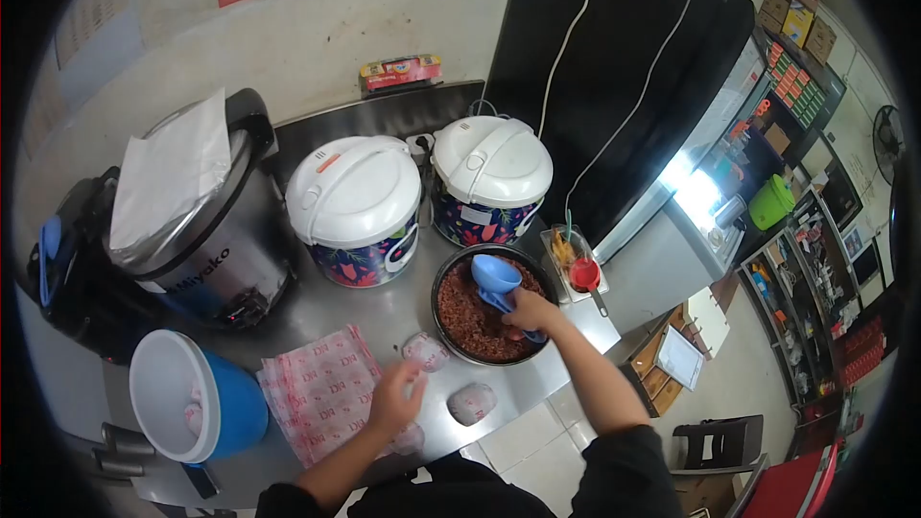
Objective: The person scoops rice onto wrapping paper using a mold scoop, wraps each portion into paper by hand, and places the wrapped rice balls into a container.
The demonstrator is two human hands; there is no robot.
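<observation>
Your right hand (526, 314) has its grip closed around a blue scoop (496, 274), which is over the reddish-brown rice (462, 312) in the round dark pan (437, 326), a little right of the frame's centre. Your left hand (391, 403), at lower centre, has its grip loose, with fingers apart, near the wrapped bundle (426, 352); whether they touch, I cannot tell. On the counter (379, 312), printed paper sheets (321, 386) lie at lower left of centre, beside the blue bucket (233, 408).
</observation>
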